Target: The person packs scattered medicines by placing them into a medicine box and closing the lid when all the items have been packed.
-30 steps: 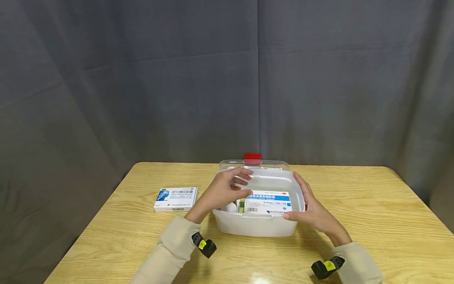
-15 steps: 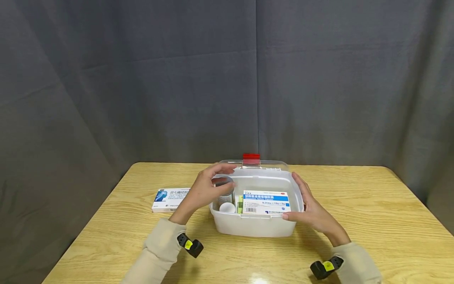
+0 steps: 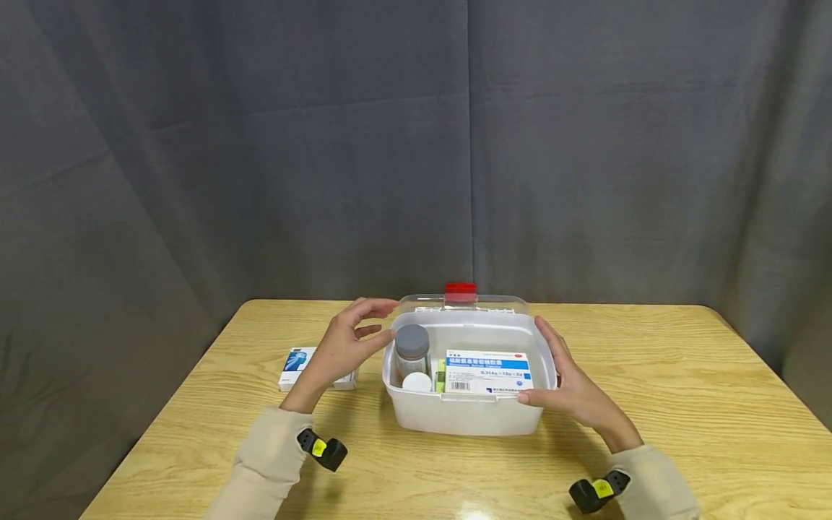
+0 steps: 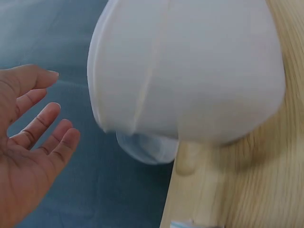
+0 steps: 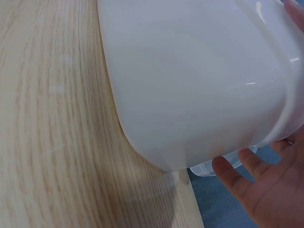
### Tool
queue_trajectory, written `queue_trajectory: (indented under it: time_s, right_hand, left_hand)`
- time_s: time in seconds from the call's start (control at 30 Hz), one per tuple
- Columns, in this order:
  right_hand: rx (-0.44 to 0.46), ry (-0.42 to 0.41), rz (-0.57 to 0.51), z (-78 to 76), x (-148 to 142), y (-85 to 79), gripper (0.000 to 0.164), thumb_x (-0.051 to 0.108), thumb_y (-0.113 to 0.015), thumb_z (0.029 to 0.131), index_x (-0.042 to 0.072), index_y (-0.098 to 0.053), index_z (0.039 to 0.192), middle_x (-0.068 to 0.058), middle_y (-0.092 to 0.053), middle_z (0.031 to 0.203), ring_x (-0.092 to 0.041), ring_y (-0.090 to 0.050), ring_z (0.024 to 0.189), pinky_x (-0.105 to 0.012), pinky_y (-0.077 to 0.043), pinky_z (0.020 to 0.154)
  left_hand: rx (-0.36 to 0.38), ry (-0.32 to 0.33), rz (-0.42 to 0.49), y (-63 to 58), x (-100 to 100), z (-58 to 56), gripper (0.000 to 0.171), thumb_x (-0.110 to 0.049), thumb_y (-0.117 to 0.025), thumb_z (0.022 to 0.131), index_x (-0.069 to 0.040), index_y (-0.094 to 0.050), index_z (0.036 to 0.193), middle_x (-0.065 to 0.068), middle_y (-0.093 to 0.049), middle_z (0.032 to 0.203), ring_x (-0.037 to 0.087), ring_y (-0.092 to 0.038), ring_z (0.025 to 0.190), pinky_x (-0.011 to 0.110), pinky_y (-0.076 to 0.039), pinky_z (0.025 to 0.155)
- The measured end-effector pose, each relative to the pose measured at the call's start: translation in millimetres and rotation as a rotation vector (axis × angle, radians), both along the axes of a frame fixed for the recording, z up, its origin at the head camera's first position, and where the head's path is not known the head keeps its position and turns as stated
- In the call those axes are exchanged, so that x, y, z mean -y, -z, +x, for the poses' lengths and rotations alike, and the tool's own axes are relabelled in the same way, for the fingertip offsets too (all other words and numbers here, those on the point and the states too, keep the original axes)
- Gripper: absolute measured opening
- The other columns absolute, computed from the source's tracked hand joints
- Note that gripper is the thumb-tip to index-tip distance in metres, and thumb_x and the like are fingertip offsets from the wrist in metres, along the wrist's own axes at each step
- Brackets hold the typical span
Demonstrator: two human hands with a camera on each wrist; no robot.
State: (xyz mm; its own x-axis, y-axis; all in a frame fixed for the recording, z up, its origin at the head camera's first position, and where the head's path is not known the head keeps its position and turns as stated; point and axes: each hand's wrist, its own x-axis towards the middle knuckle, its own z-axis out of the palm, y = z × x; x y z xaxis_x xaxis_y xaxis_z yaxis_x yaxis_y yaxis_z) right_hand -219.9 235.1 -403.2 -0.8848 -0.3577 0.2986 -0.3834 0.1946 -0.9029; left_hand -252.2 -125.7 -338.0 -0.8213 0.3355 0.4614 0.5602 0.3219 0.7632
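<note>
A white plastic box (image 3: 464, 417) stands on the table with its clear lid (image 3: 425, 303) swung back behind it. My right hand (image 3: 575, 386) holds the box's right end, thumb at the front rim and fingers along the side wall (image 5: 190, 85). Just off the left rim is my left hand (image 3: 344, 345), fingers loosely spread and holding nothing; the left wrist view shows a gap between it and the box wall (image 4: 190, 61). Inside the box are a grey-lidded jar (image 3: 412, 342), a white round cap (image 3: 417, 382) and a blue-and-white medicine carton (image 3: 489, 372).
Left of the box a second medicine carton (image 3: 297, 361) lies flat on the wooden table (image 3: 455, 477), partly covered by the left hand. A green-edged item (image 3: 441, 375) sits beside the carton in the box. A dark curtain (image 3: 364, 180) hangs behind the table.
My left hand has moved left, from above the box's inside to beyond its left rim, uncovering the grey-lidded jar. The right hand has stayed at the box's right end.
</note>
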Motion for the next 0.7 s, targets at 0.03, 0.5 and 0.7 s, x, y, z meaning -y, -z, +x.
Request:
queue_trajectory:
  time_s: [0.03,0.5,0.7]
  right_hand:
    - [0.001,0.0,0.0,0.0,0,0.1,0.112,0.01,-0.08,0.076,0.018,-0.003,0.157,-0.017,-0.01,0.154,-0.044,-0.033,0.126,-0.06,-0.041,0.093]
    - [-0.001,0.005,0.004,0.4,0,-0.5,0.113,0.01,-0.081,0.075,0.018,-0.002,0.157,-0.018,-0.012,0.152,-0.045,-0.033,0.126,-0.065,-0.04,0.092]
    - [0.002,0.001,-0.001,0.0,0,-0.4,0.113,0.01,-0.081,0.076,0.017,-0.002,0.157,-0.018,-0.01,0.154,-0.045,-0.032,0.127,-0.063,-0.04,0.093]
  left_hand:
    - [0.0,-0.008,-0.005,1.3,3,0.1,0.041,-0.003,-0.07,0.088,-0.004,-0.06,0.128,0.014,-0.058,0.123,0.033,-0.054,0.114,0.046,-0.048,0.094]
    - [-0.005,-0.068,-0.053,11.0,36,0.9,0.044,-0.003,-0.07,0.088,-0.006,-0.059,0.131,0.013,-0.057,0.126,0.033,-0.053,0.115,0.05,-0.047,0.095]
    - [-0.004,-0.093,-0.082,16.6,50,-1.7,0.049,0.001,-0.07,0.087,-0.001,-0.055,0.133,0.019,-0.055,0.128,0.035,-0.052,0.117,0.053,-0.045,0.096]
